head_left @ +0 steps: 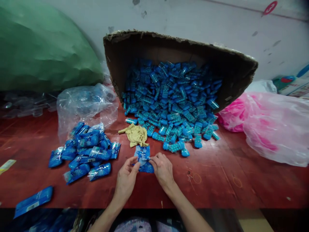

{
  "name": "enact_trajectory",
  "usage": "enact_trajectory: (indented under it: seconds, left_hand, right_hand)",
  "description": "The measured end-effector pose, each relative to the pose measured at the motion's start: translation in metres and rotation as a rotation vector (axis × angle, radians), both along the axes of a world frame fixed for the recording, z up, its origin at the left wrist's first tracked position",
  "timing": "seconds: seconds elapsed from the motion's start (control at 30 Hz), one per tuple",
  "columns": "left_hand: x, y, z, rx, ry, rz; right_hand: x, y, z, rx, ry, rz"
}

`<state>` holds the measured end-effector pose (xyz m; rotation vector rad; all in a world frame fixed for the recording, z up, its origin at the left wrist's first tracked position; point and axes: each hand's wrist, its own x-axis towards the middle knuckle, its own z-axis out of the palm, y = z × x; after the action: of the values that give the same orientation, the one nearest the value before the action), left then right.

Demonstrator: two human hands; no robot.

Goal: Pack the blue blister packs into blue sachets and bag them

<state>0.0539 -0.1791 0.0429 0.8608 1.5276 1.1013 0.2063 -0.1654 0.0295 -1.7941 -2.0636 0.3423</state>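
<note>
Tipped cardboard box [173,48] at 12 o'clock spills blue pieces onto red counter [217,180]; filled packets [84,154] heaped at 9 o'clock; left hand [125,180] and right hand [163,169] both pinch one blue packet [143,158] at centre.

A single head-worn camera looks forward and steeply down over the red bench [217,180], close enough that the person's own forearms enter from the bottom edge and the left hand [126,180] and right hand [163,169] sit low in the middle. It faces the white wall [193,19] behind the bench, with the tipped cardboard box [135,48] straight ahead at mid-distance. The wide lens bends the edges, where the green sack [41,54] and pink bags [272,125] lie; no second view shares the scene.
</note>
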Motion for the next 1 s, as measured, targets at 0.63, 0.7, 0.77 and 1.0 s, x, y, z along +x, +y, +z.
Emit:
enact_trajectory:
  seconds: [0.63, 0.7, 0.77, 1.0]
  left_hand:
    - [0.019, 0.008, -0.003, -0.109, -0.360, -0.053]
    - [0.021, 0.010, -0.005, -0.119, -0.355, -0.049]
    - [0.023, 0.013, -0.007, -0.108, -0.277, -0.017]
    - [0.031, 0.019, -0.006, -0.103, -0.361, 0.067]
  right_hand:
    - [-0.011, 0.006, 0.004, -0.585, 1.459, -0.163]
    - [-0.013, 0.006, 0.007, -0.563, 1.427, -0.185]
    - [-0.016, 0.006, 0.010, -0.514, 1.342, -0.188]
    - [-0.023, 0.005, 0.004, -0.391, 1.207, -0.186]
